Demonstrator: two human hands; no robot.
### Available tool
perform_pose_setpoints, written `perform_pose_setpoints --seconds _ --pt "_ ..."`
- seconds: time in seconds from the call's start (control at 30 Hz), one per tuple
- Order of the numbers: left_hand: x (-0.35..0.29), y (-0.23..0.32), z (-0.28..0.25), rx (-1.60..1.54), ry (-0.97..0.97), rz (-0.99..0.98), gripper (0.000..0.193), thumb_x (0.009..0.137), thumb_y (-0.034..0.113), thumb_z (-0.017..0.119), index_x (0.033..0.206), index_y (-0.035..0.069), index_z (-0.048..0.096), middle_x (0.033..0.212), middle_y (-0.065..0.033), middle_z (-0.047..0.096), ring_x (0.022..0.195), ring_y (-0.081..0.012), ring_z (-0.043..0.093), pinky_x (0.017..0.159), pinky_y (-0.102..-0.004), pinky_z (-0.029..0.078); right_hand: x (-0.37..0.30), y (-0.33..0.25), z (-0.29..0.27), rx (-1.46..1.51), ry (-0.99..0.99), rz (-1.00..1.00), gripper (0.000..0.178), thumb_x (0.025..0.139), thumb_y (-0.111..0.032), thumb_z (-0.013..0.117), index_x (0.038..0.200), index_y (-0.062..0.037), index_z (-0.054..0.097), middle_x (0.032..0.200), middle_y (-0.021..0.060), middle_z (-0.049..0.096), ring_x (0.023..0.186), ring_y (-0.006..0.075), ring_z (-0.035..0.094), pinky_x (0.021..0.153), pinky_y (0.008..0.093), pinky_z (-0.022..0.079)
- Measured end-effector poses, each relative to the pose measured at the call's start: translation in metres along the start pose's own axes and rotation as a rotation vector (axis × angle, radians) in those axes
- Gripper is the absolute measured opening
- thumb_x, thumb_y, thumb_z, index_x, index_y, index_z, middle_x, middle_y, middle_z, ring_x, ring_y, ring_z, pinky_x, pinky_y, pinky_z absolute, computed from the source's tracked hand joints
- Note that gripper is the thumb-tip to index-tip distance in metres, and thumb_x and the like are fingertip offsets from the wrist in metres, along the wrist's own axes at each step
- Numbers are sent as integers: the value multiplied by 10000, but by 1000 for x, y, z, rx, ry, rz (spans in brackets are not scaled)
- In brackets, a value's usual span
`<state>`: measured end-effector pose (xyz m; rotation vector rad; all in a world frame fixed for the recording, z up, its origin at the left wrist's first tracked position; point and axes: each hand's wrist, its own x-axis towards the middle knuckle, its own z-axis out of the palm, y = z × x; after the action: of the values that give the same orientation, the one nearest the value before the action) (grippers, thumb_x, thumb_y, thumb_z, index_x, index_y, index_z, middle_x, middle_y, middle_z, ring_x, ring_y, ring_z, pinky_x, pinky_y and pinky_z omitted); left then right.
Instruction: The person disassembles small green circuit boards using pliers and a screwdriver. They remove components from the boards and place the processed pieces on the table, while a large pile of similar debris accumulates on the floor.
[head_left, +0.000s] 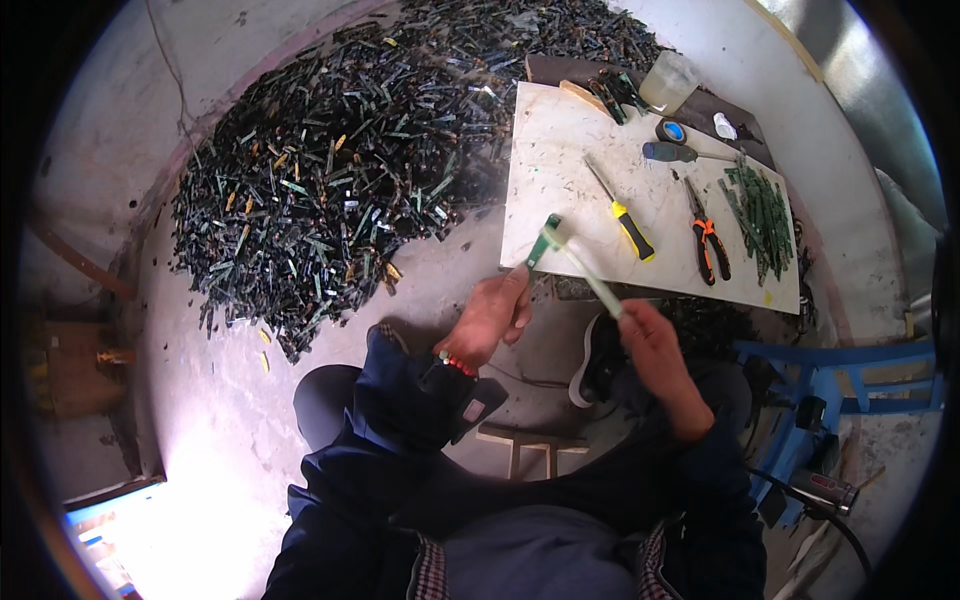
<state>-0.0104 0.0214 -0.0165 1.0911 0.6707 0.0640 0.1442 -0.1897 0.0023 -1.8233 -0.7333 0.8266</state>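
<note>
My left hand [488,318], with a red bead bracelet at its wrist, is closed round one end of a narrow green circuit board strip [541,244]. That strip points up and away over the near left edge of the white board [580,130]. In my right hand [657,352] is a pale, whitish-green brush [596,283], gripped by its handle. The brush's head meets the strip near its upper part; motion blurs it, so its bristles do not show clearly. Beyond my hands, a yellow-and-black screwdriver [632,232] and orange-handled pliers [706,240] lie on the board.
Green strips [762,215] lie piled at the board's right. Behind are a grey-handled screwdriver [670,152], a tape roll [671,131] and a translucent container [668,82]. A large heap of dark strips [330,180] covers the floor at left. A blue stool [850,380] stands right.
</note>
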Motion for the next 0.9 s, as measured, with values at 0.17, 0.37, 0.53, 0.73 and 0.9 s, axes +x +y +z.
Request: perform_pose_setpoints --seconds 0.17,0.37,0.53,0.73,0.9 --pt "1 1 -4 -4 2 12 500 999 487 412 731 66 452 605 -42 471 478 -128 408 469 -286 341 -4 -2 5 -33 52 22 239 992 -178 540 1141 0 598 718 -5 505 668 61 450 594 235 399" --pt "1 -1 -3 45 -23 35 515 999 503 417 726 68 453 594 -38 468 471 -121 402 458 -281 336 -4 -12 15 -222 107 -171 237 985 -192 558 1080 13 631 709 -31 526 652 55 438 581 233 393" --pt "-1 0 -3 65 -8 61 517 1000 506 419 720 72 451 586 -32 459 468 -116 397 454 -277 330 13 -6 2 -87 231 -69 247 996 -189 527 1081 22 623 712 2 541 669 57 450 598 237 408" --pt "-2 4 -2 50 -8 32 512 1001 498 422 713 75 444 588 -30 451 475 -112 388 457 -273 323 13 2 4 -149 376 -71 273 994 -203 537 1109 29 621 734 15 557 688 68 479 638 220 418" --pt "-1 2 -4 40 -34 41 508 1001 493 424 709 78 438 595 -34 451 474 -115 383 457 -274 320 1 -3 4 -128 164 -58 301 1003 -208 533 1141 47 616 748 -35 542 694 43 441 615 221 406"
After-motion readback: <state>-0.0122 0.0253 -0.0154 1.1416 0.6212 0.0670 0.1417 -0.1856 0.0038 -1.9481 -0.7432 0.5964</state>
